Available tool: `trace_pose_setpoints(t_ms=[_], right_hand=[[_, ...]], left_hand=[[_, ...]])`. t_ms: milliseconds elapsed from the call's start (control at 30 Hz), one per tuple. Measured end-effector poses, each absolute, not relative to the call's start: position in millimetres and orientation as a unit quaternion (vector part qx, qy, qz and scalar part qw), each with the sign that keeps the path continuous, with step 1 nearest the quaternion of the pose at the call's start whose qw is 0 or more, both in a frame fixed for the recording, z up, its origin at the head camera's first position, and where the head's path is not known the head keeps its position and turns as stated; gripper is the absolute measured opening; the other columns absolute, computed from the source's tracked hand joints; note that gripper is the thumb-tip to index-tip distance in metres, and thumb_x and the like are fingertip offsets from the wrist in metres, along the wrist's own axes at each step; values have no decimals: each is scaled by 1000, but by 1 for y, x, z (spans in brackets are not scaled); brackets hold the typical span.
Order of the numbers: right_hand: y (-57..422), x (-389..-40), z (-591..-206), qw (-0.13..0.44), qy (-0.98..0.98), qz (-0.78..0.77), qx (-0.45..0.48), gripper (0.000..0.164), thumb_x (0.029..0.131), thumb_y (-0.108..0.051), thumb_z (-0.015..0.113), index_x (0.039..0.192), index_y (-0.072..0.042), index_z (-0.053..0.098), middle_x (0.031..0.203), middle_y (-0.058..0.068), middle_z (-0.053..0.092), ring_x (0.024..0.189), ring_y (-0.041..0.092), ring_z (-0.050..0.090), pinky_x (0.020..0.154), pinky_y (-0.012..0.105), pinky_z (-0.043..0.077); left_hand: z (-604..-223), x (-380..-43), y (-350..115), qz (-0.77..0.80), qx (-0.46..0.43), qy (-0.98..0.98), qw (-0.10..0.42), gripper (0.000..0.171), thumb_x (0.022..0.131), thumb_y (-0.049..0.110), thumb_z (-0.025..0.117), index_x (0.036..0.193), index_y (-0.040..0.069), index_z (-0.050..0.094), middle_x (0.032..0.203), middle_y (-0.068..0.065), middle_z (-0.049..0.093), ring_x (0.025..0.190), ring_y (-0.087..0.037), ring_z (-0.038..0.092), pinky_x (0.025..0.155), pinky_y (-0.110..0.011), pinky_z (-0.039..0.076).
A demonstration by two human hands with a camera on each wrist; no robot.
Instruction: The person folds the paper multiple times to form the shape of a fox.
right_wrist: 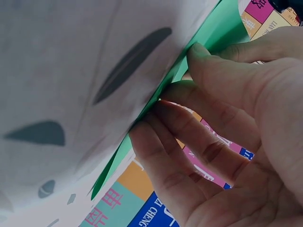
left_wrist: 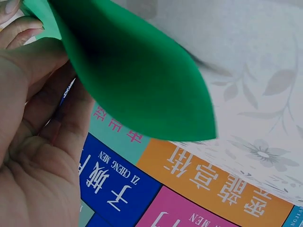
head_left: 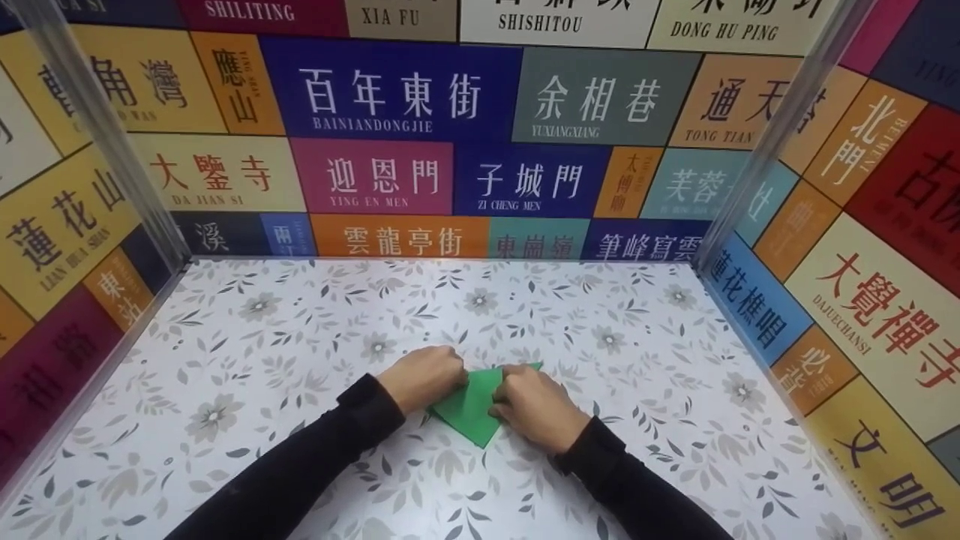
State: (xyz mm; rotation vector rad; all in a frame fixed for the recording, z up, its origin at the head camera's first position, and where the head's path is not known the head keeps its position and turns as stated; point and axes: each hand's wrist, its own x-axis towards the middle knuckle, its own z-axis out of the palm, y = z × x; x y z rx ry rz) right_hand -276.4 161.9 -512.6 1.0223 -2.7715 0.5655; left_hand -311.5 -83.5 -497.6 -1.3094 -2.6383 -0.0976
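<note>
Between both hands is a folded piece of green paper (head_left: pixel 472 409), with one corner pointing toward the person and another sticking out past the right hand. My left hand (head_left: pixel 429 380) grips the paper's left side. In the left wrist view the green paper (left_wrist: pixel 142 75) bulges open like a pocket beside the fingers. On the right side, my right hand (head_left: pixel 541 405) pinches the paper between thumb and curled fingers. The right wrist view shows the green paper (right_wrist: pixel 208 38) edge-on, its long edge close along the tabletop, with several fingertips (right_wrist: pixel 144 135) along it.
The table (head_left: pixel 300 337) is white with a grey leaf and flower print. Around it stand walls of coloured panels (head_left: pixel 375 176) with Chinese lettering at the back and both sides. Clear strips (head_left: pixel 731 165) run up the corners.
</note>
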Motion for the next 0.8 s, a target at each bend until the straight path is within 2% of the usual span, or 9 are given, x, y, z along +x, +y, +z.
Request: trace_pose_setpoints(t_ms=[267,533,800], right_hand=[[162,-278,-513,72,-918,190,341,18,93,-11,95,78,-12,86,88,1,70,74,10,61,68,28,57],[162,-279,-513,73,-920,193,334,10,94,-13,96,86,-12,89,90,1,74,76,12,67,72,32,63],[161,-276,-512,73,-922,190,329,13,94,-13,95,84,-12,88,89,0,73,76,12,65,73,34,64]], left_hand=[[-497,-307,-92,-44,-423,-900,93,24,93,-12,78,87,10,87,81,-5,79,69,-19,67,61,-30,59],[-494,-305,-97,-69,-419,-901,88,23,93,-12,77,87,9,86,80,-6,80,71,-21,70,64,-33,62],[-498,-300,-104,-87,-416,-902,81,19,98,-7,80,92,10,86,86,-5,84,76,-21,77,69,-32,66]])
